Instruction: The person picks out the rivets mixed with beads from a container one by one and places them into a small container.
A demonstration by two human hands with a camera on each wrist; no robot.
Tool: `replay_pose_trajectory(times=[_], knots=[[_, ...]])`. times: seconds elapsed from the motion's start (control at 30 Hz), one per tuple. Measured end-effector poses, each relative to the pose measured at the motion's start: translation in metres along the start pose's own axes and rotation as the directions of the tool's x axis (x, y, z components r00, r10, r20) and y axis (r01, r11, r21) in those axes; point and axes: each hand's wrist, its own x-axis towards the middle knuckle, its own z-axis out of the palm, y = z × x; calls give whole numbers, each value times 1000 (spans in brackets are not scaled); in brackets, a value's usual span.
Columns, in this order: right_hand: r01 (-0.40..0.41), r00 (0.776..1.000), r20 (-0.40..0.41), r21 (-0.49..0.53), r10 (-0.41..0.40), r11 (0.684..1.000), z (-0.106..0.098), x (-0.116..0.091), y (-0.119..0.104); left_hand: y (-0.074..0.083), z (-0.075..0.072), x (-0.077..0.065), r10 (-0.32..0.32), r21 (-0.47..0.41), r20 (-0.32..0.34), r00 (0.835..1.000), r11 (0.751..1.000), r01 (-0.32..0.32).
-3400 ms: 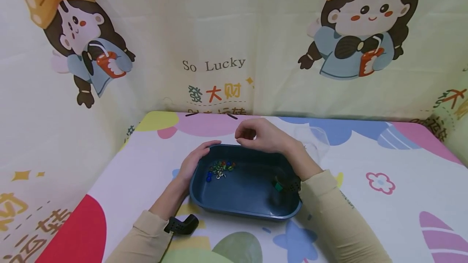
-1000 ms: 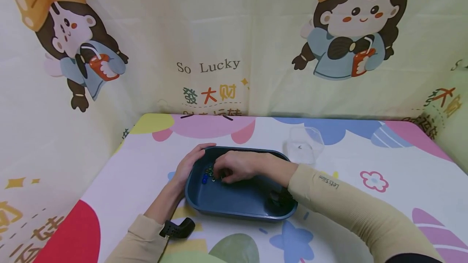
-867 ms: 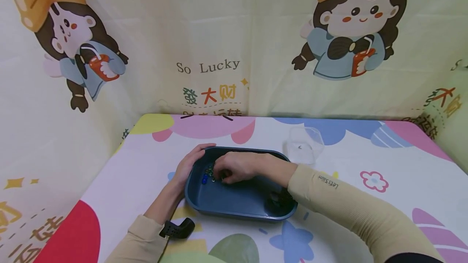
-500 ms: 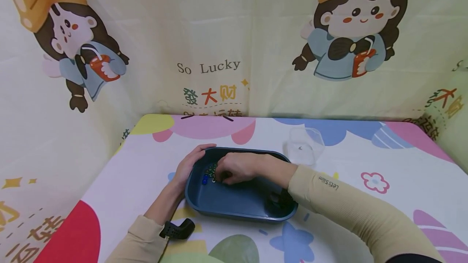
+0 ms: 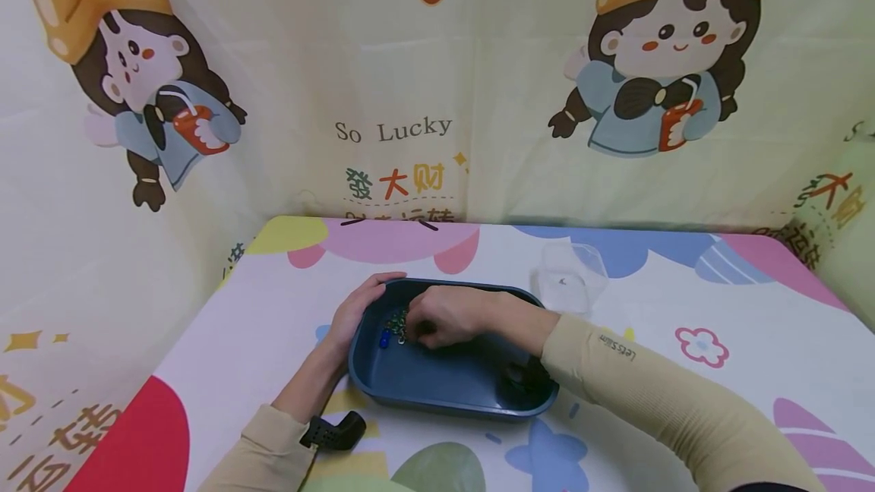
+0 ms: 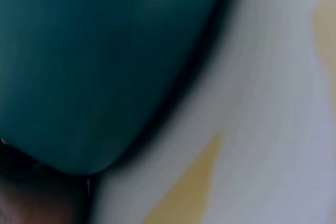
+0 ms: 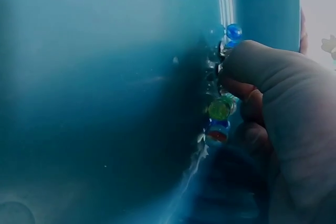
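Note:
Along its outer left side, my left hand (image 5: 353, 316) rests against the dark blue plastic tray (image 5: 451, 382), its fingers reaching over the far left corner. Inside the tray, my right hand (image 5: 447, 315) has its fingers curled over a small pile of glass marbles (image 5: 394, 325) at the left end. The right wrist view brings this closer: thumb and fingers are among blue marbles (image 7: 234, 32), a green marble (image 7: 219, 109) and small shiny silver pieces (image 7: 222, 51). Whether a piece sits between the fingertips is hidden. Blue tray wall (image 6: 105, 66) fills much of the left wrist view.
Behind the tray's far right corner stands a clear plastic box (image 5: 563, 283) with a tiny dark or silver item in it. A colourful printed cloth (image 5: 636, 310) covers the table. A printed curtain (image 5: 519, 97) hangs behind the table's far edge.
My right hand has come from above the tray's far rim down into the pile at the left. Over the last second it has barely shifted. My left hand has stayed at the tray.

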Motion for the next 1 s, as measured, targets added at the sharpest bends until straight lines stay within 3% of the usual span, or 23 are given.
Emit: replay_pose_trajectory(times=[0.3,0.53,0.73,1.0], knots=[[-10,998,-66,22,11,1000,0,-5,1,0,1,0,-5,14,6,1000,1000,5],[47,989,-141,79,-36,996,-1,-8,4,-2,1,0,-1,-26,19,1000,1000,2],[4,983,-184,155,25,988,-4,-12,3,-2,0,-1,7,-29,21,1000,1000,-6],[6,943,-327,176,53,984,-13,-22,4,0,2,-1,15,-22,6,1000,1000,-15]])
